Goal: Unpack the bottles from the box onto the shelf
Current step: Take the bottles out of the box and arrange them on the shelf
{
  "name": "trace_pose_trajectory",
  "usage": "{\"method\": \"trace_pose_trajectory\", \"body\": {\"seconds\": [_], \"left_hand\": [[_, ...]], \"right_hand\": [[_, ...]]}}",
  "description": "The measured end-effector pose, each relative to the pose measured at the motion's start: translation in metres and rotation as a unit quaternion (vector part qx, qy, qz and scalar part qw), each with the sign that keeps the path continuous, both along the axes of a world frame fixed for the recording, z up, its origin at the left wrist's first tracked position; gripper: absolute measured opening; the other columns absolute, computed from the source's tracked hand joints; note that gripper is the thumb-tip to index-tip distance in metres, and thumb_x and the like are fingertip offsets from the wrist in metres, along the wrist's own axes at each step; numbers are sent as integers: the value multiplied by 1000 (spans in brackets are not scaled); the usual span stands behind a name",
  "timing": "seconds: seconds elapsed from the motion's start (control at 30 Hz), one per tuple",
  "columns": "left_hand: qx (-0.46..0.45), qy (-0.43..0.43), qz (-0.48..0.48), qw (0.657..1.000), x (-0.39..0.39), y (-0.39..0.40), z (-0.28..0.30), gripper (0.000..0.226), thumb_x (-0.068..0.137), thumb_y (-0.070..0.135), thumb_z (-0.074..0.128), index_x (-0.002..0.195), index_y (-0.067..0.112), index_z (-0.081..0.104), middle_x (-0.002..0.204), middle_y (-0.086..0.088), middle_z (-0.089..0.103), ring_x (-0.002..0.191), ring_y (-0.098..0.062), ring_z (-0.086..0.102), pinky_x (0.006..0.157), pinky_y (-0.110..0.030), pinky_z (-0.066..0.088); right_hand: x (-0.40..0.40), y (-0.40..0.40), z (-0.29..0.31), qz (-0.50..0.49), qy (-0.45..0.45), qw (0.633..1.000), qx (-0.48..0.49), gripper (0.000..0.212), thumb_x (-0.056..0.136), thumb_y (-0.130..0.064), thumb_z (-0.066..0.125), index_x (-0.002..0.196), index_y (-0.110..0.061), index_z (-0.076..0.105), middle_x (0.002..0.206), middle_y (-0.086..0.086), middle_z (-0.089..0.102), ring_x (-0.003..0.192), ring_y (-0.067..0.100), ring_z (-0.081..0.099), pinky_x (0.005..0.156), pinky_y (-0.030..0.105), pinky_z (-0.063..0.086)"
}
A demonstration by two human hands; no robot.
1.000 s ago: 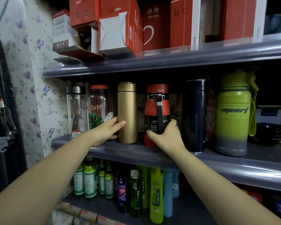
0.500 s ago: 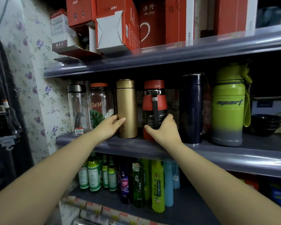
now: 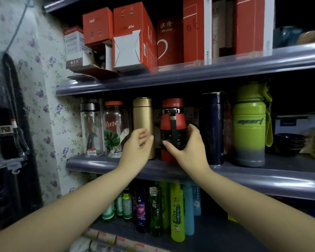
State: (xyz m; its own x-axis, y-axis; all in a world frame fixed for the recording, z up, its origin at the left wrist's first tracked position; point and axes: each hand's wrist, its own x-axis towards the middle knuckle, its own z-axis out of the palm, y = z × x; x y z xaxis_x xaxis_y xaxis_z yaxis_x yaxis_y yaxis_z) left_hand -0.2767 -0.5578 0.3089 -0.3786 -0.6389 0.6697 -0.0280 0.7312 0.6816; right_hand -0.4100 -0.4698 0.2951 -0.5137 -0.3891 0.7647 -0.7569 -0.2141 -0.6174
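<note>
A gold flask (image 3: 143,117) and a red bottle with a black strap (image 3: 172,122) stand upright side by side on the grey middle shelf (image 3: 98,163). My left hand (image 3: 137,149) hovers in front of the gold flask's lower part, fingers apart, holding nothing. My right hand (image 3: 188,147) is spread just in front of the red bottle's black band, thumb and fingers apart, holding nothing. Two clear glass bottles (image 3: 92,130) stand left of the gold flask. A dark blue flask (image 3: 214,128) and a green sport bottle (image 3: 249,124) stand to the right.
Red and white cartons (image 3: 133,37) crowd the top shelf. Green, yellow and blue bottles (image 3: 176,210) fill the lower shelf. Dark bowls (image 3: 289,142) sit at the far right of the middle shelf. Flowered wallpaper (image 3: 44,88) and hanging black items (image 3: 9,115) are at the left.
Both hands have let go of the gold flask and the red bottle and drawn back a little with fingers spread. The view has tilted upward.
</note>
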Motion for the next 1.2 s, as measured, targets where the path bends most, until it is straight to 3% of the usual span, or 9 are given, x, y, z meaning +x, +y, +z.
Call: {"method": "trace_pose_trajectory", "body": {"seconds": [0.13,0.27,0.4,0.5,0.6,0.7,0.8,0.97,1.2], "left_hand": [[-3,-4,-67,998,-15,27,-2,31,94,23,55,124,19,51,120,9,62,103,7,57,82,0,43],[19,-21,-158,987,-42,50,-2,39,94,22,55,131,20,46,131,7,57,116,0,54,102,-19,43],[26,-54,-187,981,-79,67,-2,61,92,31,57,145,19,29,151,0,36,136,-11,37,111,-26,32],[37,-75,-157,984,-104,79,1,82,89,43,59,151,21,10,157,-2,22,143,-16,24,113,-28,23],[65,-115,-141,981,-126,84,4,97,84,45,65,150,13,1,158,-6,17,143,-21,23,113,-28,21],[60,-109,-100,987,-141,79,6,107,75,43,75,148,6,5,154,-12,19,140,-25,26,114,-31,24],[76,-102,-80,989,-151,66,1,114,68,43,81,146,5,7,150,-14,24,138,-27,29,112,-32,27],[106,-61,-98,988,-161,50,-12,90,64,35,85,127,10,27,129,-6,52,115,-22,53,97,-32,45],[209,-63,-247,944,-157,28,-14,53,75,16,78,118,18,46,123,-3,60,109,-16,58,96,-30,45]], "right_hand": [[-12,45,4,-3,42,997,-63,60,80,-31,72,129,-13,42,125,-4,50,118,7,49,101,25,43],[-43,82,11,-100,82,986,-107,48,81,-25,71,121,-11,46,116,2,52,108,13,52,93,32,47],[-77,109,12,-224,85,964,-115,63,78,-24,74,126,-1,40,122,14,43,114,25,46,99,30,39],[-98,120,7,-270,63,959,-52,88,70,-32,80,134,5,31,130,22,36,124,33,36,105,30,29],[-114,124,6,-221,-35,973,54,116,61,-47,82,144,-2,15,145,20,25,137,32,24,113,41,27],[-126,126,11,-129,-129,978,105,135,46,-61,82,147,-15,5,149,16,28,133,29,36,109,44,36],[-133,121,9,-107,-143,978,111,118,56,-49,84,142,-10,15,132,9,48,110,19,49,95,35,46],[-137,112,2,-139,-113,978,103,78,64,-42,83,120,-11,38,107,3,54,95,21,56,75,33,46],[-142,112,-2,-142,-99,982,78,73,64,-41,82,124,-15,49,110,2,62,96,22,60,80,36,50]]}}
